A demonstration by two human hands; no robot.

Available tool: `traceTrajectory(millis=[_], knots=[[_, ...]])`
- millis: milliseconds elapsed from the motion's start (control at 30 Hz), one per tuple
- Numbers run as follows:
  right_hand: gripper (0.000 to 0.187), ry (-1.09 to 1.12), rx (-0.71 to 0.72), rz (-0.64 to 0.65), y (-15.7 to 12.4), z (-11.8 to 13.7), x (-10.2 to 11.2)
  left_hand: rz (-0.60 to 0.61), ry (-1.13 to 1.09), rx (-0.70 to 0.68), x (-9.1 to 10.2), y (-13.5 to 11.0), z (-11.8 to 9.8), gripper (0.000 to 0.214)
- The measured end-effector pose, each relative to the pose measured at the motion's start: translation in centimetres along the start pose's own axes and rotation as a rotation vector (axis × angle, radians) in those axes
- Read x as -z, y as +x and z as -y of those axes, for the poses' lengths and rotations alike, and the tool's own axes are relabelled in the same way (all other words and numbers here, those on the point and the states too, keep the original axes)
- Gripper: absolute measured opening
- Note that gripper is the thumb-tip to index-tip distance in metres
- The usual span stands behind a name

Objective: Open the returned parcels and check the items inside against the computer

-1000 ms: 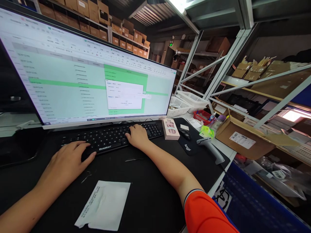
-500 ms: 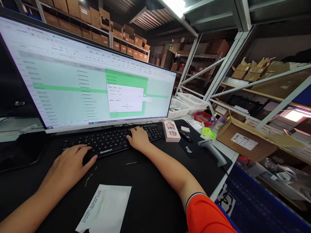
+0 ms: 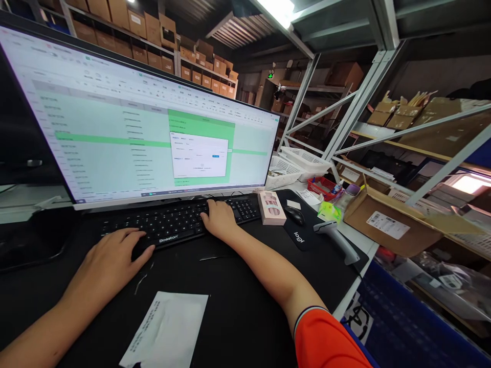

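A black keyboard point(image 3: 172, 222) lies below a wide monitor point(image 3: 107, 168) that shows a green-banded spreadsheet with a white dialog window over it. My left hand point(image 3: 111, 258) rests at the keyboard's left front edge, fingers on the keys and thumb spread out to the side. On the right part of the keys lies my right hand point(image 3: 219, 219), its fingers stretched forward and holding nothing. Just right of the keyboard stands a small pink-and-white box point(image 3: 271, 208). In front of my hands a white printed envelope or packet point(image 3: 166, 327) lies flat on the black desk mat point(image 3: 238, 317).
A mouse point(image 3: 294, 215) sits on a Logi pad, with a grey barcode scanner point(image 3: 337, 241) beside it. Farther right are an open cardboard box point(image 3: 391, 222), a red basket point(image 3: 321, 189) and white baskets point(image 3: 305, 161). Metal shelving with cartons surrounds the desk.
A blue button now shows in the dialog window on the monitor. Both hands stay in the same place on the keyboard; the view has shifted very slightly.
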State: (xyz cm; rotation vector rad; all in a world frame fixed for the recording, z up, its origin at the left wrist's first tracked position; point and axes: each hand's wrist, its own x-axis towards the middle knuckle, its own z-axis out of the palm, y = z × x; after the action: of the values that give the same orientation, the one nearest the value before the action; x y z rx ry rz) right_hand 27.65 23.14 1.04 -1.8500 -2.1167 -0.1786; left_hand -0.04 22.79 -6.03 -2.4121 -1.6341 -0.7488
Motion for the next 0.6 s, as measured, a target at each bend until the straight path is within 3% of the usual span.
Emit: traceTrajectory(millis=[133, 367, 600], knots=[[0.040, -0.026, 0.022, -0.053, -0.1, 0.1, 0.0, -0.017, -0.006, -0.001, 0.0, 0.0, 0.0, 0.072], [0.040, -0.002, 0.058, 0.008, -0.4, 0.3, 0.4, 0.005, -0.017, 0.012, 1.0, -0.3, -1.0, 0.070], [0.033, 0.259, 0.415, 0.157, -1.1, 2.0, 0.1, 0.042, -0.043, 0.017, 1.7, -0.4, -1.7, 0.063]])
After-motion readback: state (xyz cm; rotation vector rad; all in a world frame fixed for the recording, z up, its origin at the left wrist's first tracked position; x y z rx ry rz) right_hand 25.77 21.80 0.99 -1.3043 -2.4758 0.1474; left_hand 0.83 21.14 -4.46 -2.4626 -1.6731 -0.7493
